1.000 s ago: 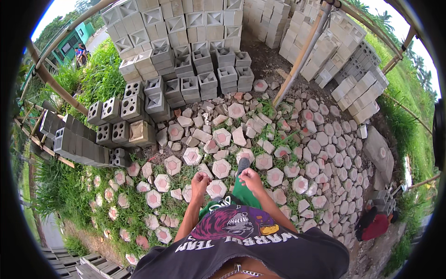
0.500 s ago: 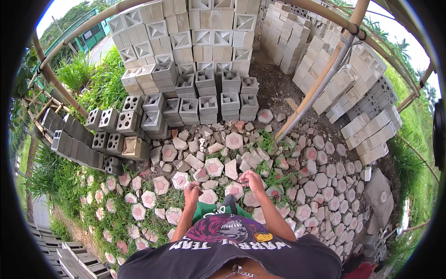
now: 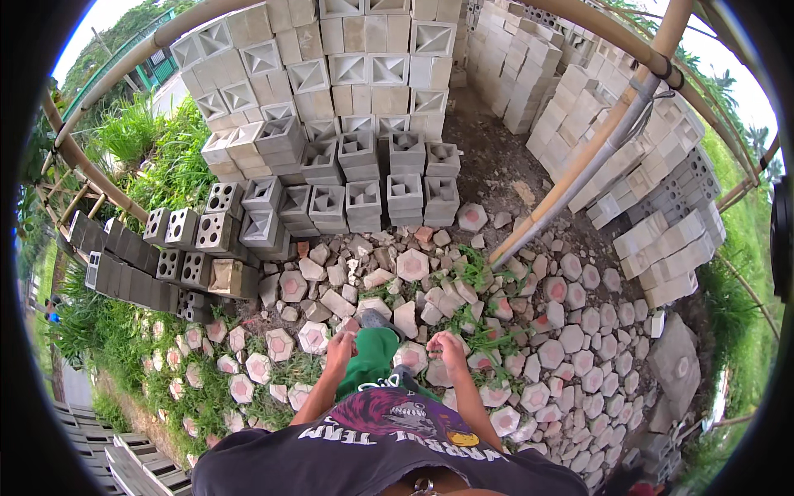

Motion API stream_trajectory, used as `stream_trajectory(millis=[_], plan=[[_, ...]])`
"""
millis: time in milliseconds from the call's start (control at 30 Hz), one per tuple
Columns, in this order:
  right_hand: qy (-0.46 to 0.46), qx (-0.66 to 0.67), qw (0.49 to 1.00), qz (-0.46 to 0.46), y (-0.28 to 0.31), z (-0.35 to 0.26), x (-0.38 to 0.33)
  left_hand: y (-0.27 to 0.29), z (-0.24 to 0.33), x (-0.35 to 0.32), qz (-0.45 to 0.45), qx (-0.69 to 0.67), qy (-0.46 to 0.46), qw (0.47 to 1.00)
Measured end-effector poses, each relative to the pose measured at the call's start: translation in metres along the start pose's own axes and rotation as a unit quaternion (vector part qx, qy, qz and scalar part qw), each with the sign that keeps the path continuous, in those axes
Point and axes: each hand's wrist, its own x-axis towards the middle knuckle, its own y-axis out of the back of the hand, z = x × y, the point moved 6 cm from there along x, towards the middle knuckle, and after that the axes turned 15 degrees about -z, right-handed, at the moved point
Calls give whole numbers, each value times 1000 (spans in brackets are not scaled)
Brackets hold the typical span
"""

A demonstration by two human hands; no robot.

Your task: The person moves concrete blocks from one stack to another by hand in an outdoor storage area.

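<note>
My left hand [image 3: 340, 350] hangs in front of my body beside the green shorts [image 3: 371, 357], its fingers curled in. To the right, my right hand [image 3: 447, 346] is held at about the same height, fingers bent toward the thumb. Nothing shows in either hand, and neither one touches a block. Below them the ground is laid with hexagonal pavers [image 3: 413, 266] with reddish centres, among broken stone pieces [image 3: 337, 302]. A grey shoe [image 3: 375, 320] is out in front on this paving.
Grey hollow blocks [image 3: 362, 204] stand in rows ahead, before a tall stack of pale blocks [image 3: 389, 69]. Round-holed blocks [image 3: 217, 231] are at the left. A slanting pole [image 3: 579, 149] stands at the right, near more stacked blocks [image 3: 668, 248]. Grass grows between the left pavers.
My left leg and grey shoe have swung forward over the paving. The hollow blocks have shifted slightly left in view. My right hand has lowered a little; both hands stay curled.
</note>
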Motion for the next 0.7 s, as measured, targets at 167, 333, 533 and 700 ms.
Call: stream_trajectory(millis=[167, 333, 533, 700], plan=[[-16, -45, 998, -31, 1, -25, 73, -14, 38, 83, -25, 15, -15, 999], [0, -270, 962, 24, 16, -107, 166, -12, 130, 148, -37, -6, -87, 995], [-18, -357, 934, -17, -10, -187, 256, 60, 178, 152, 98, -93, -143, 980], [-44, -338, 939, -42, -50, -191, 289, 94, 131, 161, 161, -141, -105, 971]])
